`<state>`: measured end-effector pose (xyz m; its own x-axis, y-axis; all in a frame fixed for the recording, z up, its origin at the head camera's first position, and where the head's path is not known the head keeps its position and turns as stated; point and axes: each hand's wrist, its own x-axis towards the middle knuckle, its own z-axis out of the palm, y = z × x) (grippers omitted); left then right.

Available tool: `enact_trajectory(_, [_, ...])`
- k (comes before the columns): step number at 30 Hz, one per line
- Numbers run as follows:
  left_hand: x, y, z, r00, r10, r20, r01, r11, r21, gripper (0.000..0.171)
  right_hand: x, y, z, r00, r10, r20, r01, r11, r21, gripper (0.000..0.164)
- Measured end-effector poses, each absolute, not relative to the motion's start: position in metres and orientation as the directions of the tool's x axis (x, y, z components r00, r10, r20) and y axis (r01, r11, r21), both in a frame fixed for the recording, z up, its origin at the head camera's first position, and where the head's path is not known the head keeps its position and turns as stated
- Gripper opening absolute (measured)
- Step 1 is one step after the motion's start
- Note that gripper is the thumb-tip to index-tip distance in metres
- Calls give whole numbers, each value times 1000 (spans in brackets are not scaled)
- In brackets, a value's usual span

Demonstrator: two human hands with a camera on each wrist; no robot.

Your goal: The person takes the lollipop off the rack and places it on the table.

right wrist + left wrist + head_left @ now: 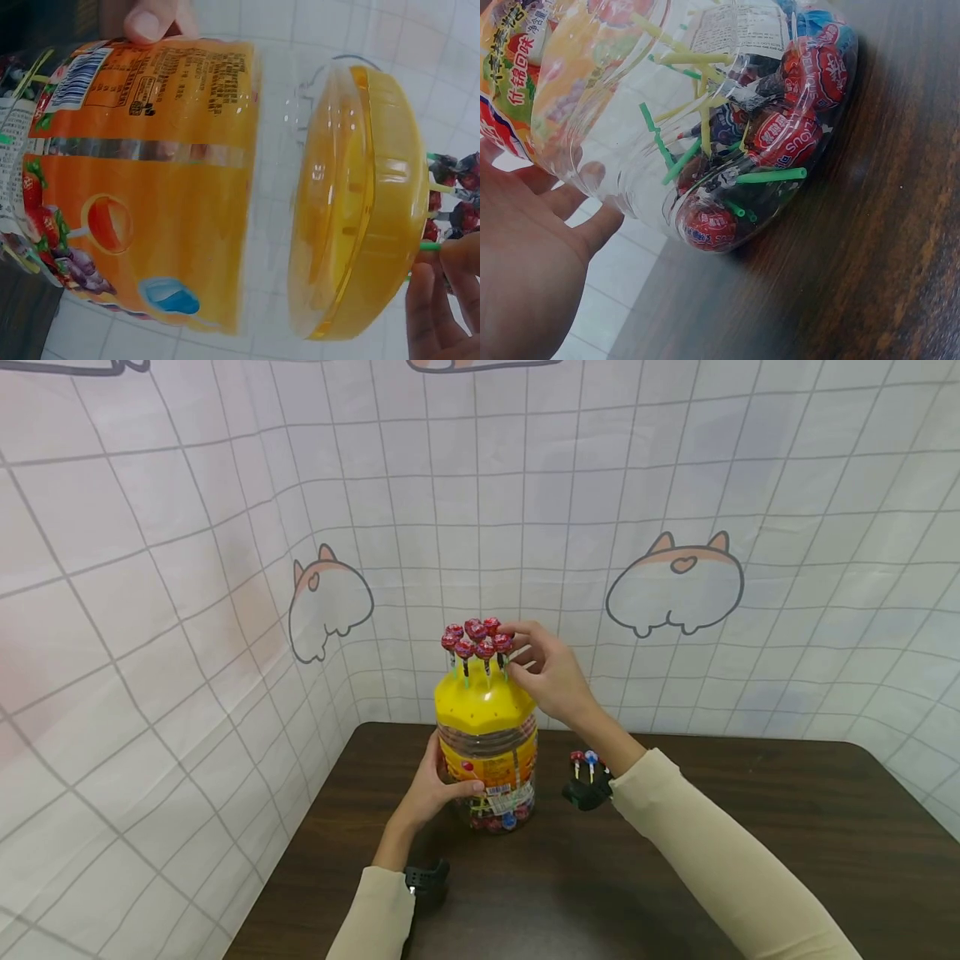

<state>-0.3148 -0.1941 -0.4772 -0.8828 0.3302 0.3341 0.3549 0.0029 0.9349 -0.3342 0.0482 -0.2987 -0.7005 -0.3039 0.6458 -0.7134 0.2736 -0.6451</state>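
Observation:
A clear plastic jar [491,768] with an orange label stands upright on the table. Through its base in the left wrist view, wrapped lollipops [789,136] with green and yellow sticks show. My left hand [437,789] grips the jar's left side, thumb across the label. Several red-wrapped lollipops [474,629] stand with their sticks in the yellow lid [483,706]. At the lid's right edge my right hand [551,675] pinches one lollipop; in the right wrist view its green stick [430,246] meets the lid between thumb and fingers.
Beyond my right wrist, a red and a blue lollipop [591,758] show, partly hidden by the black wrist strap [587,793]. The dark wooden table [735,827] meets a white gridded cloth [540,527] at the back and left.

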Motion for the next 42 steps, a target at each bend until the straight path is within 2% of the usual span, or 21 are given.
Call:
enact_trajectory(6, [-316,-194,-477,-871,344,350,369,-10,929,101,-329,51,-284,-693,-250,676,-721,218,-658,50])
enact_trajectory(15, [-315,-195,-476,-867,345,359,377,-16,926,100,-322,67,-280,-694,-259,671,-717,163,-678,51])
enact_trajectory(34, [-314,-194,-476,-880,339,334,351,-12,936,101,-326,128,-328,-832,-283,478,-542,226,-809,49])
enact_trajectory(42, [-314,-194,-477,-884,332,329,345,-9,938,101,-328,150,-350,-867,-295,402,-476,249,-843,46])
